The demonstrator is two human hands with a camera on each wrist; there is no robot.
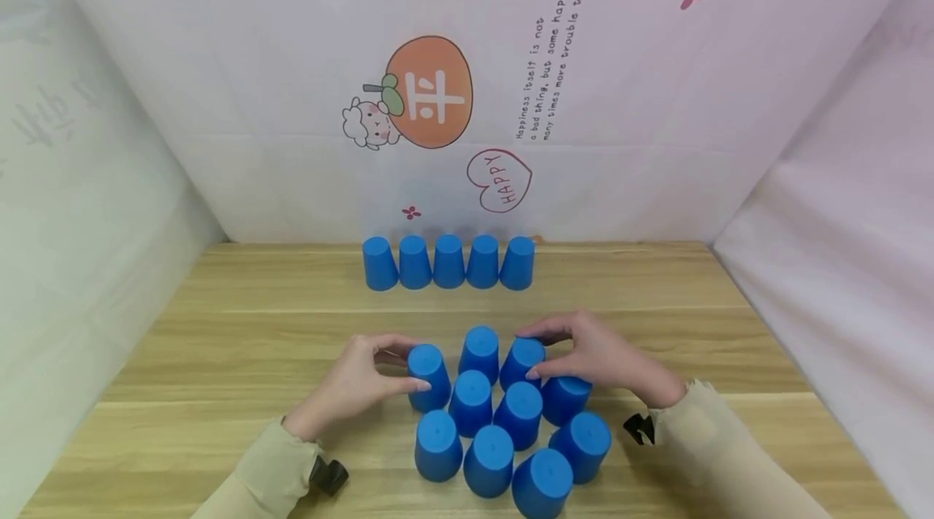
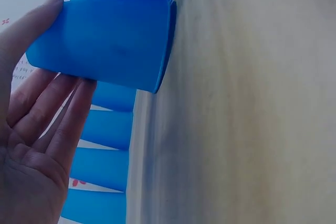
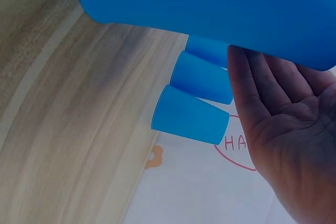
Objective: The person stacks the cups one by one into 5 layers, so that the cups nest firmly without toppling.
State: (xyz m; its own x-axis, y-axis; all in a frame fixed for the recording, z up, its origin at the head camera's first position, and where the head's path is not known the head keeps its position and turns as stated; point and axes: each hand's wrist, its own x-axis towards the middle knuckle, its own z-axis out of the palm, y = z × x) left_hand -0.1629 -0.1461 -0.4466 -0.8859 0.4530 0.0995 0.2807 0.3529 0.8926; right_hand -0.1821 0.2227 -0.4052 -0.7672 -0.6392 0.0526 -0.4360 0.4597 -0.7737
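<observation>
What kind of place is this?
Probably a small sheeted booth indoors: there's a wood-grain tabletop, a printed white backdrop behind it, and white drapes at both sides. I can't see beyond.

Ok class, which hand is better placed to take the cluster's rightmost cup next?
Probably the right hand: it is nearer the rightmost cup, though it would first need to release its pinched cup. The left hand grips another cup, farther left.

Desk [image 1: 255,324]: light wood, grain running left-right, across lower half of the head view. On it: row of five blue cups [image 1: 448,263], upside down, near back edge at centre; cluster of ten more cups [image 1: 518,415], also inverted, lower centre.
</observation>
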